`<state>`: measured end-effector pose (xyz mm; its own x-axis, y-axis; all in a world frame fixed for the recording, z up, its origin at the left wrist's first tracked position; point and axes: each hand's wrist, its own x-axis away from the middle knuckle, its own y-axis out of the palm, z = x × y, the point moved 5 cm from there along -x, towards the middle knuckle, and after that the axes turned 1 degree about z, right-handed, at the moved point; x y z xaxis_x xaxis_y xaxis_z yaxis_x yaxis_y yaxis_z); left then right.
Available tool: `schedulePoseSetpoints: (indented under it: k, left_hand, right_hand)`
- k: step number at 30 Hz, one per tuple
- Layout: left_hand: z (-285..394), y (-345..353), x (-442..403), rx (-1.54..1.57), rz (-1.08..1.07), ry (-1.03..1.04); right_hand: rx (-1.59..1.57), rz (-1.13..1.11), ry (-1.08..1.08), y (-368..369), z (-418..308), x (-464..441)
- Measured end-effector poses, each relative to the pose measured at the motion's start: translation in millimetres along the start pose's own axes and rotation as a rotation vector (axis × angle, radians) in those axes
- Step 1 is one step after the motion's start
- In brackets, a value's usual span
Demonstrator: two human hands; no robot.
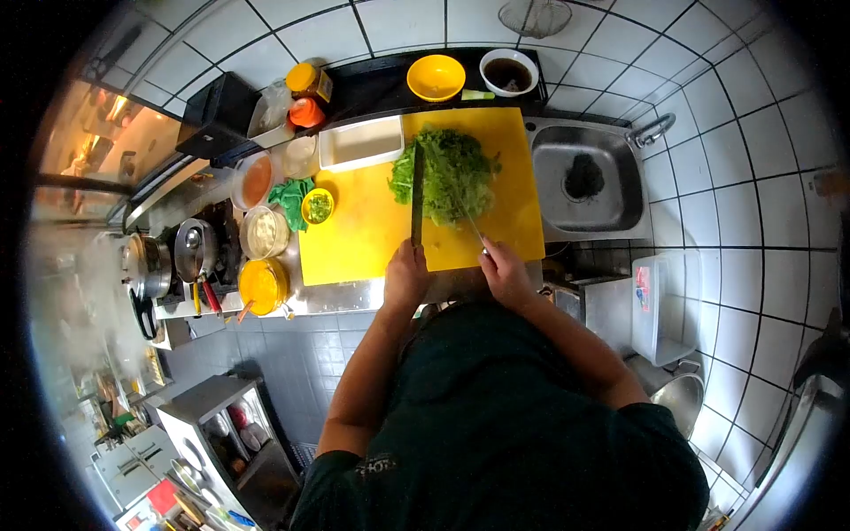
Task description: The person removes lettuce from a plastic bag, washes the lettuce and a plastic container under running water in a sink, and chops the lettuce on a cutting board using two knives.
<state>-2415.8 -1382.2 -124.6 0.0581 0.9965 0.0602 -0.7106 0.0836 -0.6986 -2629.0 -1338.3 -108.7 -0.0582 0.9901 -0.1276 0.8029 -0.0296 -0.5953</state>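
A heap of chopped leafy greens point(456, 173) lies on the yellow cutting board point(354, 234). My left hand point(406, 277) is closed round the handle of a broad dark-bladed knife point(417, 195), which points away from me along the heap's left side. In my right hand point(506, 268), closed at the board's near edge, is a second knife point(472, 225). Its thin, shiny blade slants up and left into the greens, and the tip is hard to make out among the leaves. Both blades touch the heap.
Behind the board stand a white tray point(361, 143), a yellow bowl point(436, 78) and a bowl of dark liquid point(509, 73). A small cup of chopped green bits point(317, 206) sits at the board's left. The steel sink point(589, 142) is to the right, pans point(196, 248) far left.
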Motion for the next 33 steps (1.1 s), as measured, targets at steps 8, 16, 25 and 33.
schedulePoseSetpoints:
  k: [8,16,25,33]
  left_hand:
    - [-0.7,8.7,-3.4,-0.031,0.002,0.03]
    - [-0.3,30.1,-14.0,-0.078,-0.075,0.036]
    - [8.3,39.8,-16.2,-0.042,-0.085,0.125]
    - [24.0,46.0,-20.6,-0.015,-0.126,0.17]
  right_hand:
    - [0.052,0.025,0.059,0.7,28.5,2.1]
    - [0.032,0.058,0.108,-13.1,23.6,6.5]
    - [0.068,0.143,0.134,-13.2,49.1,14.0]
    - [-0.021,0.188,0.202,-12.6,59.9,18.1]
